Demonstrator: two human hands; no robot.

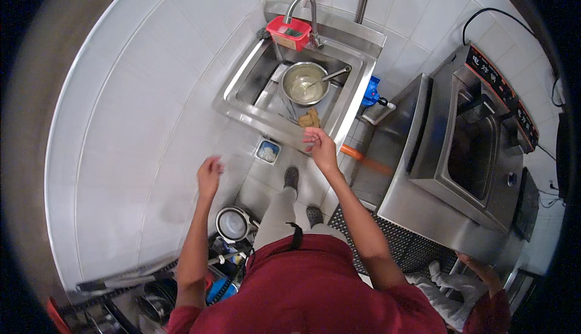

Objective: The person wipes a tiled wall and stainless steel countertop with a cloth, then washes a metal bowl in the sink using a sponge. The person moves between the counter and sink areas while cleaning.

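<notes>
My right hand [321, 149] hovers by the front rim of a stainless steel sink [268, 118], fingers loosely bent and slightly parted, holding nothing visible. Just beyond its fingertips a brownish-yellow cloth or sponge [309, 118] lies in the sink. Farther back in the basin stands a metal pot [290, 95], wet inside, with a long-handled utensil [336, 74] leaning over its rim. My left hand [209, 179] is raised left of the sink, near the white wall; it is blurred, its fingers loosely curled, with nothing visible in it.
A red plastic container [285, 40] holding scrubbers sits below the curved faucet [313, 12]. A steel deep fryer [435, 170] stands right. An orange pipe [352, 152] runs beside the sink. Stacked cookware [156, 297] is lower left. Another person's hand [470, 260] shows lower right.
</notes>
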